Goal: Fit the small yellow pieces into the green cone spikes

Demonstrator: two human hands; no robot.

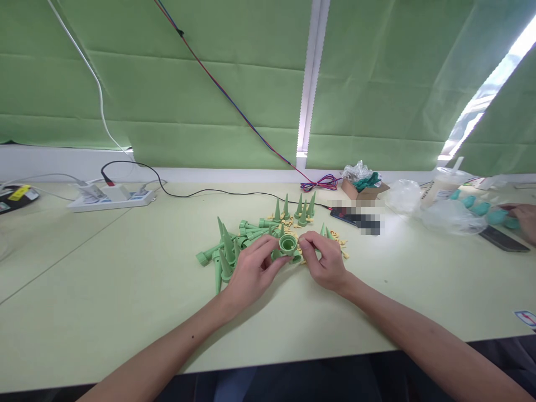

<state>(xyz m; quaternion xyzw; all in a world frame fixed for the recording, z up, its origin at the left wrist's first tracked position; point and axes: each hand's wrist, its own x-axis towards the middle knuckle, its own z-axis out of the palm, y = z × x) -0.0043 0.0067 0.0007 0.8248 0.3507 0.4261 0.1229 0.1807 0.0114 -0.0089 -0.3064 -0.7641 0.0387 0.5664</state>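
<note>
My left hand point(258, 262) grips a green plastic spike point(288, 244) between thumb and fingers, its round, hollow end turned toward me. Close to the right side of that rim, my right hand point(323, 259) is closed in a pinch. Whatever sits between its fingertips is too small to make out. Around my left hand lies a pile of green spikes point(226, 245), some upright and some on their sides. Small yellow plastic pieces point(344, 245) are scattered just beyond my right hand. Several more spikes point(302, 213) stand upright behind, with yellow bits near their bases.
A power strip point(111, 198) sits at the left, its black cable running to a phone point(355, 219). Toward the back right are a small cardboard box point(363, 191), plastic bags point(452, 218) and a drink cup point(439, 187). Another person's hand point(525, 218) is by turquoise pieces point(481, 209).
</note>
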